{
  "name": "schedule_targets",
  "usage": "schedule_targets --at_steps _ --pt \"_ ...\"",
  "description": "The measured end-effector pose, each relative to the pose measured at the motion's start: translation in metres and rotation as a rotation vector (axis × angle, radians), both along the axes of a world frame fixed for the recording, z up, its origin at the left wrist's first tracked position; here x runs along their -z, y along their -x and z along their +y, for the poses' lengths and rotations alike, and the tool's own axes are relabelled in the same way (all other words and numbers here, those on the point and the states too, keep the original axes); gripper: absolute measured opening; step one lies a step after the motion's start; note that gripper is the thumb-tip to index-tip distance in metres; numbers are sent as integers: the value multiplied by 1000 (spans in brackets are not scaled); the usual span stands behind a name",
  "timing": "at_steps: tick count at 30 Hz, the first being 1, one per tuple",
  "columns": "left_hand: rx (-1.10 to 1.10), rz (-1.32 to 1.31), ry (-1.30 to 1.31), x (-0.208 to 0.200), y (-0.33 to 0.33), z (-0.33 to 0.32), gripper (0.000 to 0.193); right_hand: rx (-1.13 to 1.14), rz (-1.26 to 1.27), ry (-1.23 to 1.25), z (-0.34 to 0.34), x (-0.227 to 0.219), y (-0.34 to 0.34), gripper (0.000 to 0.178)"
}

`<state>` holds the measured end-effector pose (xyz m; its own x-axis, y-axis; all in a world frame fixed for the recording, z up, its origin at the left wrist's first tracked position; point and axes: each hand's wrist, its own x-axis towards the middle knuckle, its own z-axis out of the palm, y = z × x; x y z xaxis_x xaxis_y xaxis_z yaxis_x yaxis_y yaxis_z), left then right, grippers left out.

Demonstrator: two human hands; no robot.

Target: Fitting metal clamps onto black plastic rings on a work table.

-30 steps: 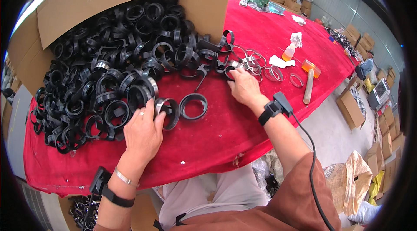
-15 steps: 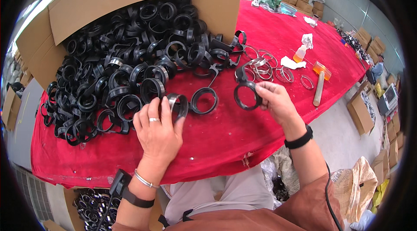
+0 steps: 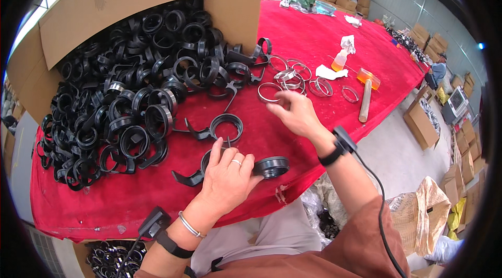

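Observation:
My left hand (image 3: 228,177) is low over the red table, its thumb and index finger closed at the edge of a black plastic ring (image 3: 273,167) that lies tipped on its side. Partly hidden under the same hand's fingers is another black ring with a curved arm (image 3: 189,178). Just beyond sits a black ring with an arm (image 3: 227,128), lying flat. Farther right, my right hand (image 3: 297,113) pinches the near edge of a thin metal ring (image 3: 269,93). Several loose metal rings (image 3: 291,80) lie beside it.
A large heap of black rings (image 3: 130,100) spills from a cardboard box (image 3: 230,3) on the left. A wooden-handled hammer with an orange head (image 3: 365,101), a small bottle of orange liquid (image 3: 339,61) and white tissue (image 3: 331,72) lie to the right on the red cloth (image 3: 308,150).
My right hand has let go of a black ring and taken a metal ring. My left hand has moved nearer and right. Black rings now lie around it, and the view has shifted.

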<state>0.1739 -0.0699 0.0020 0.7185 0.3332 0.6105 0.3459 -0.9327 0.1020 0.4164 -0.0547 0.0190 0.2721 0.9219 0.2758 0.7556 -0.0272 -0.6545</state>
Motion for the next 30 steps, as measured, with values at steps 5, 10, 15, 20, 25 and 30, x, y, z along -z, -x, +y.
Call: schedule_targets --at_steps 5,10,15,20,25,30 --pt "34 36 1 -9 1 -6 40 232 -404 58 44 19 -7 72" --pt "76 -226 150 -24 19 -32 36 295 -387 195 62 16 -6 73" --pt "152 -316 662 -28 39 -73 34 269 -387 421 51 -4 -17 81" --pt "308 -689 1689 -4 55 -98 24 -98 -394 -109 10 23 -25 71" --pt "298 -713 1839 16 62 -93 18 -275 -565 -457 -50 11 3 65" --pt "256 -725 1903 13 51 -94 29 -298 -619 -502 -75 7 4 68"
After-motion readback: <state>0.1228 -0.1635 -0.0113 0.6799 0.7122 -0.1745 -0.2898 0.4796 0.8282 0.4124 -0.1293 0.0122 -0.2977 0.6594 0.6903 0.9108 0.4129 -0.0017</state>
